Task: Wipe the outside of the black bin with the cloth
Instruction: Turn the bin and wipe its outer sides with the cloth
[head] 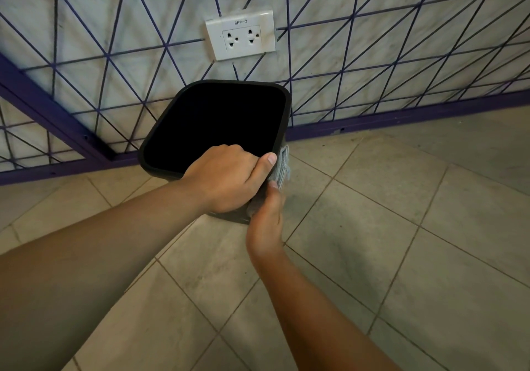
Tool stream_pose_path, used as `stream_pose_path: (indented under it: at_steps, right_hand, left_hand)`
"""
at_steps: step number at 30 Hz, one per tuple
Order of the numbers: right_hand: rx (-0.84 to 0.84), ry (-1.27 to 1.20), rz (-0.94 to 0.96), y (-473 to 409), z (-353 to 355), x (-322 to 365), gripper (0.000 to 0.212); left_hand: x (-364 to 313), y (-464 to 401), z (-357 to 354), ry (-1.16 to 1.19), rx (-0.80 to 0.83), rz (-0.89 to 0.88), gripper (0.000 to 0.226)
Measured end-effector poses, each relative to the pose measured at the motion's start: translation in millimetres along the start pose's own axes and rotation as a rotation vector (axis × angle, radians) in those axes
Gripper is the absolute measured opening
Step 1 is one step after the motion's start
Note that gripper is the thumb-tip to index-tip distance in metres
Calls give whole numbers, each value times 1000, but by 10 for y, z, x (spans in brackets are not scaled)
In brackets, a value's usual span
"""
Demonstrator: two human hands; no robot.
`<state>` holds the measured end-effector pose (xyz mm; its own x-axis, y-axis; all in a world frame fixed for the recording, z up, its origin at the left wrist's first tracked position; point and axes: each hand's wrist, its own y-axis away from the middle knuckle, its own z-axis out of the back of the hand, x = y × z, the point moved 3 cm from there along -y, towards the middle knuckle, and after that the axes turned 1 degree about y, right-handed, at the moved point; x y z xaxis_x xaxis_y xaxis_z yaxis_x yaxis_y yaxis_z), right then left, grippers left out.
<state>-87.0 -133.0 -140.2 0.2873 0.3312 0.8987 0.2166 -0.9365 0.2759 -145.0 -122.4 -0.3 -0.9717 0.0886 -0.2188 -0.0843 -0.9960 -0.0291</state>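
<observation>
The black bin [160,130] stands on the tiled floor close to the wall, its square mouth open toward me and tilted a little. My left hand [229,178] grips the near right corner of its rim, fingers curled inside and thumb along the outer edge. A grey cloth [281,164] lies against the bin's right outer side. My right hand [266,221] holds the cloth against that side from below; its fingers are mostly hidden behind the cloth and the bin.
A white double wall socket [242,35] sits above the bin. A purple metal grid [372,64] covers the marbled wall, with a purple base rail [401,115] along the floor. Beige floor tiles [372,213] spread to the right and front.
</observation>
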Motion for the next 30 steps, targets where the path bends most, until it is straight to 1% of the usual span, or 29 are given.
stream_pose_path:
  at_steps: [3,5,7,11,14,16,18,22,24,27,30]
  right_hand:
    - [-46,-38,8,-65,51,2,89]
    - [-25,-71,6,-40,9,58,91]
    - [-1,-46,1,9,-25,44,90]
    - [-56,-50,-18,-62,31,35,93]
    - [-8,-14,-23,23,-11,56,94]
    - [-17,-9,-28,7,-10,14,98]
    - [-55,-31,-27,-62,31,10,96]
    - [25,4,1,88,-22,46,95]
    - [-11,18,4,53,19,19,92]
    - [-19,-44,-28,-55,68,69,99]
    - [9,-1,-12,93,-9,73,107]
  left_hand:
    - [-3,2,-11,-12,-8,6,60]
    - [-8,2,-8,0,-5,-3,61]
    - [-3,-5,6,-3,-7,-4,62]
    - [-18,0,2,-14,-15,5,59]
    - [-11,-2,12,0,-12,6,59]
    - [-13,-3,17,-7,-18,6,60]
    - [-20,4,12,-6,-25,8,59]
    - [-7,3,14,6,-18,10,62]
    - [-15,9,17,2,-27,23,60]
    - [-18,3,13,-5,-31,26,60]
    - [-7,0,16,-11,-25,29,60]
